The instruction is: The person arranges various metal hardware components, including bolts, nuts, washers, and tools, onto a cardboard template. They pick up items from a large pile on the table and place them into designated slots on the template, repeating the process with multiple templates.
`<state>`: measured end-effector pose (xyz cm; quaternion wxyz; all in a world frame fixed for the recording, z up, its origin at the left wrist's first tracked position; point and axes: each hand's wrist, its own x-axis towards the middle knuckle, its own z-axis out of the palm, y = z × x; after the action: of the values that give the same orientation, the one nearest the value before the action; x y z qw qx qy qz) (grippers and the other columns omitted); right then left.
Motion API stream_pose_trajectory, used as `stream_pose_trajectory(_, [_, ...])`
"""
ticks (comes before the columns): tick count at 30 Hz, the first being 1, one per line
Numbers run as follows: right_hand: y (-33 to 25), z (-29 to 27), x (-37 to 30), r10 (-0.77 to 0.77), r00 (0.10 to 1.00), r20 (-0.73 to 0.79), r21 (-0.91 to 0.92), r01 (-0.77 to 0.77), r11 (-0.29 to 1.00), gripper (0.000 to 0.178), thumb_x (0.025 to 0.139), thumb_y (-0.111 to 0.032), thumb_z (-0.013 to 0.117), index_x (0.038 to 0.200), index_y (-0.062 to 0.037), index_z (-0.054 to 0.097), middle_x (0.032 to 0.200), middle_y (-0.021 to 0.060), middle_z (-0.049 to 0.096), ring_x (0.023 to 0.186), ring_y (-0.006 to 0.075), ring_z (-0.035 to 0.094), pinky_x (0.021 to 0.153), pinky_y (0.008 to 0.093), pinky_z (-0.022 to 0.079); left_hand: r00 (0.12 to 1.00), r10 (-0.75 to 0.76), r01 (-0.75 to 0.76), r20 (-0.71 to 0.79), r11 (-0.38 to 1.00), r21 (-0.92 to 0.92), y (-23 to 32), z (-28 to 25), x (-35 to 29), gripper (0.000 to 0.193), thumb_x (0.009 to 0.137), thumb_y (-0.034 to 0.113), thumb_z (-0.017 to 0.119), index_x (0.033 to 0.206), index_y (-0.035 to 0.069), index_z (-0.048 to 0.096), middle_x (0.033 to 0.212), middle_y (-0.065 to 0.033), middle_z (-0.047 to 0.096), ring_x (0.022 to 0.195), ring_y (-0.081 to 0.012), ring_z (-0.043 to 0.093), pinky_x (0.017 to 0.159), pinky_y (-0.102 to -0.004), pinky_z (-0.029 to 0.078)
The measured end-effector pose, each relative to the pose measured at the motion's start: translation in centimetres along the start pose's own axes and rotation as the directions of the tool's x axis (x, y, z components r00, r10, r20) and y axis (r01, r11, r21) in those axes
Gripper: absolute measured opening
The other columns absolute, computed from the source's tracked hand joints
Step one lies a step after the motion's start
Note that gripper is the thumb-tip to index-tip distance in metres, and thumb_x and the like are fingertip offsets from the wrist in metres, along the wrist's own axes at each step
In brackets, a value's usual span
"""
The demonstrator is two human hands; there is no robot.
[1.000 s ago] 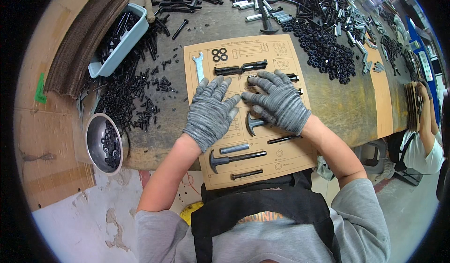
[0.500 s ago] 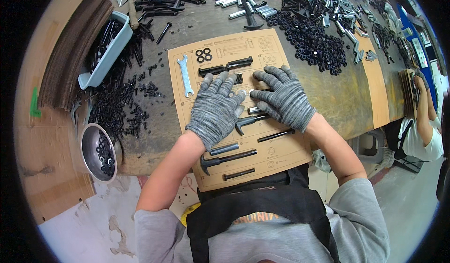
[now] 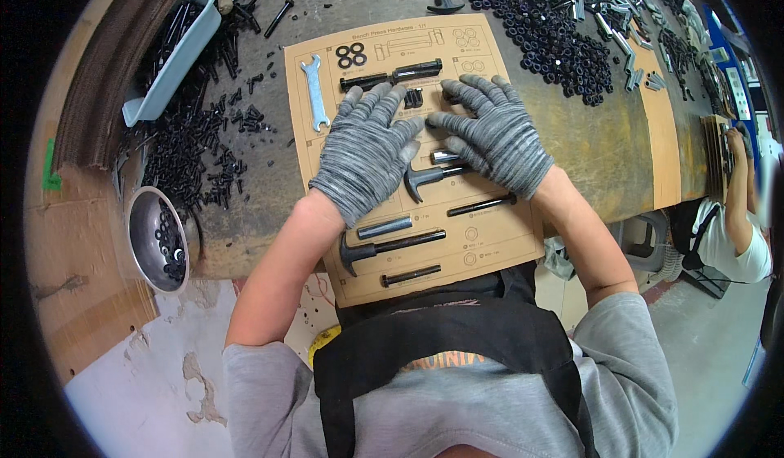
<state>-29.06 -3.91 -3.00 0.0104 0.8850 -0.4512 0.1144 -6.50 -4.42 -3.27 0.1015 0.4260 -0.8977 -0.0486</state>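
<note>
- Brown card (image 3: 510, 233) is lying on the bench (image 3: 588, 147), near end overhanging the edge by the black apron (image 3: 441, 311).
- Nearest on it: black bolt (image 3: 411, 276); lower hook piece (image 3: 396, 246) is lying just beyond, then silver tube (image 3: 385, 227).
- Metal bowl (image 3: 145, 241) is sitting left of card, holding small black parts.
- Black rod (image 3: 482, 205) is lying on card's right side; upper hook piece (image 3: 414, 183) beyond, shaft running under right hand.
- Left hand (image 3: 363, 147), grey glove: palm facing down over card, fingers stretching out, slightly apart, no grip showing. Can't tell what's under the palm.
- Right hand (image 3: 502, 143), same glove: fingers extending loosely, gripping nothing visible; short tube (image 3: 445, 156) is poking out beside it.
- Short bolts (image 3: 414, 98) are lying between the two hands' fingertips.
- Wrench (image 3: 315, 94) is lying at card's left; long black bolts (image 3: 416, 71) and four black rings (image 3: 352, 55) at far end.
- Black nuts (image 3: 551, 58) are covering the bench beyond, right.
</note>
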Motion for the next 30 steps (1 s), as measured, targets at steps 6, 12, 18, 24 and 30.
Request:
stream_pose_trajectory(6, [1.3,-2.8,-4.5,0.308,0.932,-0.189,0.344,-0.231,0.910,0.026,0.088,-0.022,0.060,0.110,-0.0078,0.066,0.114,0.0153,0.061,0.102,0.0315,0.060,0.087,0.0391,0.049,0.913,-0.326,0.210,-0.246,0.892,-0.401,-3.1,-3.1,-4.3,0.024,0.091,0.019,0.056,0.111,0.009,0.065,0.125,-0.0145,0.057,0.120,-0.0300,0.052,0.102,-0.0384,0.041])
stream_pose_trajectory(12, [0.2,-3.8,-11.0,0.500,0.865,-0.046,0.470,-0.424,0.775,0.017,0.083,-0.015,0.068,0.098,-0.0063,0.070,0.094,0.0134,0.066,0.082,0.0283,0.066,0.072,0.0357,0.054,0.798,-0.556,0.337,-0.232,0.731,-0.593,-3.6,-2.5,-12.4,0.016,0.087,0.010,0.062,0.101,0.004,0.067,0.100,-0.0114,0.066,0.097,-0.0253,0.062,0.089,-0.0347,0.048])
stream_pose_trajectory(18, [-2.1,-3.7,-10.0,0.303,0.952,0.050,0.430,-0.295,0.853,0.028,0.079,-0.025,0.073,0.099,-0.0071,0.069,0.096,0.0109,0.064,0.078,0.0269,0.066,0.070,0.0348,0.054,0.859,-0.457,0.255,-0.229,0.771,-0.583,0.5,-3.7,-12.3,0.013,0.083,0.003,0.064,0.095,0.003,0.069,0.091,-0.0102,0.067,0.085,-0.0210,0.064,0.080,-0.0310,0.050])
stream_pose_trajectory(24, [-1.5,-3.6,-11.2,0.483,0.875,-0.032,0.429,-0.424,0.798,0.026,0.083,-0.021,0.068,0.104,-0.0043,0.067,0.094,0.0133,0.066,0.080,0.0288,0.066,0.073,0.0354,0.054,0.877,-0.452,0.280,-0.162,0.756,-0.592,0.9,-4.0,-12.8,0.017,0.083,0.005,0.065,0.099,0.003,0.069,0.091,-0.0111,0.067,0.086,-0.0208,0.064,0.081,-0.0322,0.050])
stream_pose_trajectory(30, [-2.1,-2.1,-14.2,0.665,0.739,-0.107,0.606,-0.482,0.633,0.027,0.088,-0.013,0.060,0.112,0.0000,0.063,0.104,0.0200,0.066,0.094,0.0312,0.065,0.087,0.0372,0.051,0.678,-0.733,0.306,-0.056,0.351,-0.885,-1.1,-1.0,-14.0,0.035,0.091,0.017,0.061,0.120,-0.001,0.058,0.119,-0.0112,0.060,0.108,-0.0205,0.057,0.090,-0.0309,0.047])
